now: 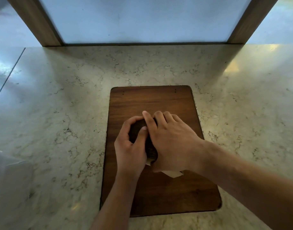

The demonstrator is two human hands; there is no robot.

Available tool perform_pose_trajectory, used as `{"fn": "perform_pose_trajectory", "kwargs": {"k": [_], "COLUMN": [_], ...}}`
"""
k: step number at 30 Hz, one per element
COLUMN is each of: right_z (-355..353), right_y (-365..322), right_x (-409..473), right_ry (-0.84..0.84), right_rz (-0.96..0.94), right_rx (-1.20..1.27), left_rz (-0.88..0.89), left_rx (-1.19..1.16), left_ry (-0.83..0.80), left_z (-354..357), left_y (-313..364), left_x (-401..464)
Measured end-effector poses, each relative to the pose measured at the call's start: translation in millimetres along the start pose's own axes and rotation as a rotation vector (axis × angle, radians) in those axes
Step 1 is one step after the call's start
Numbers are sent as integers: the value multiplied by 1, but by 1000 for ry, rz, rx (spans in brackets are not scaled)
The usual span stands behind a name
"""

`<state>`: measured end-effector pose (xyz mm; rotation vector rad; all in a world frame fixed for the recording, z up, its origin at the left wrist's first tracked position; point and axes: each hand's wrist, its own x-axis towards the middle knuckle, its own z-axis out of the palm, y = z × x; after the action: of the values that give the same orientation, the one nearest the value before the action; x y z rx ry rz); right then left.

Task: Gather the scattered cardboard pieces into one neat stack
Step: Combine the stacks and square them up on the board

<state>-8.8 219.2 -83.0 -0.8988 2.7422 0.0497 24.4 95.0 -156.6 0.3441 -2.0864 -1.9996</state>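
Note:
A small pile of cardboard pieces [173, 173] lies in the middle of a dark wooden board [150, 100], almost wholly covered by both hands. Only pale corners stick out under my right wrist and between the palms, and a dark top face shows between the fingers. My left hand [130, 146] curls around the pile's left side with its thumb on top. My right hand [172, 141] lies flat over the right side, fingers spread toward the far edge. How many pieces are in the pile is hidden.
The board rests on a pale marbled stone counter [59, 113]. A frosted glass panel [142, 19] in a wooden frame stands along the back edge. Something translucent and blurred [8, 171] sits at the left edge of the counter.

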Motion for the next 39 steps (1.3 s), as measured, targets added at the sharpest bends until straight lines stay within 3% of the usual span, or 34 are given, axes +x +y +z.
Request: {"fn": "perform_pose_trajectory", "kwargs": {"k": [6,14,18,23,29,34,37,39], "right_z": [8,10,-4,-37,-74,-81,-85,-83], "right_y": [-6,-10,-9,-30,-92,-156,-217,-251], "right_x": [-10,-2,1,14,43,60,63,67], "right_ry": [79,-6,-53,-58,-38,-182,-245,-301], "right_rz": [120,157,204,378,320,337,260,206], "right_rx": [142,78,163,715,1324,1698,1841,1926], "left_rz": [-21,-30,-125,-130,-15,2,22,15], "left_rx": [19,3,-177,-267,-159,-152,-152,-83], "left_ry": [-52,-64,-125,-31,104,232,410,445], "left_z": [-2,-3,-7,-45,-118,-189,-245,-279], "left_y": [-3,-8,3,40,85,126,148,151], "left_x": [-2,-2,2,8,25,15,-8,-19]}}
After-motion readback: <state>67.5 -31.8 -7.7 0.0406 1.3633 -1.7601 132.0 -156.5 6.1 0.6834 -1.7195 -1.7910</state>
